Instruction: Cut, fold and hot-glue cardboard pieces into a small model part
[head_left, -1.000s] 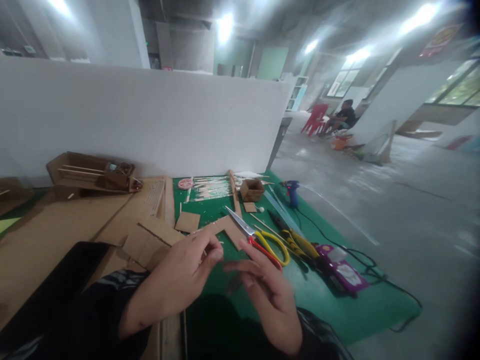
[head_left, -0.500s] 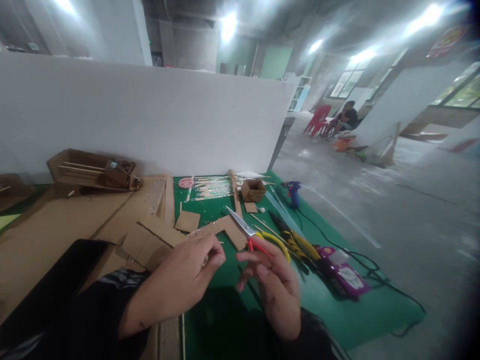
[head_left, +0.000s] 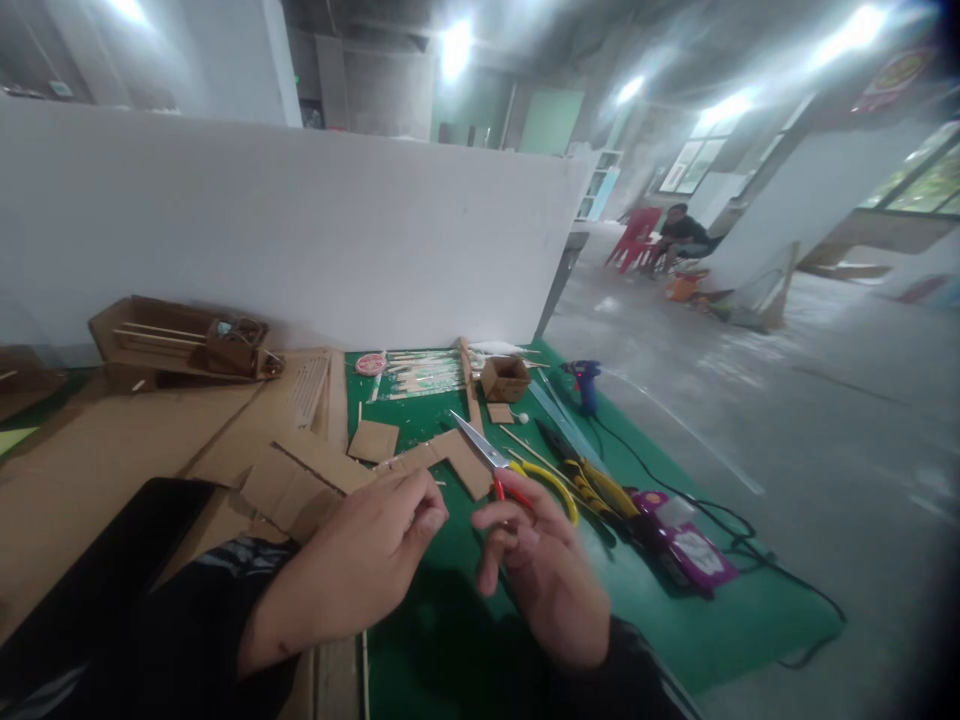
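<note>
My left hand [head_left: 367, 560] is closed, thumb pressed against the bent fingers. Whatever it may hold is hidden. Facing it, my right hand [head_left: 551, 575] has loosely bent fingers, spaced apart, with nothing visible in them. Its index finger overlaps the red handle of the scissors [head_left: 478, 440], whose blades point away to the left; the other handle loop is yellow. A folded cardboard piece [head_left: 292, 490] lies just behind my left wrist. Beyond the hands are an angled cardboard strip [head_left: 466, 465] and a small cardboard square [head_left: 373, 440].
Pliers [head_left: 592, 485], a purple-labelled item [head_left: 694, 550] and a blue glue gun [head_left: 586, 385] with its cord lie on the right. Thin sticks [head_left: 427, 375] and a small cardboard box [head_left: 505, 379] stand at the back. A white partition [head_left: 300, 230] rises behind. A person [head_left: 682, 235] sits far off.
My right hand's fingers have curled inward, and its wrist has shifted slightly right. My left hand stays almost in place. The scissors have hardly moved. The distant person's posture has changed.
</note>
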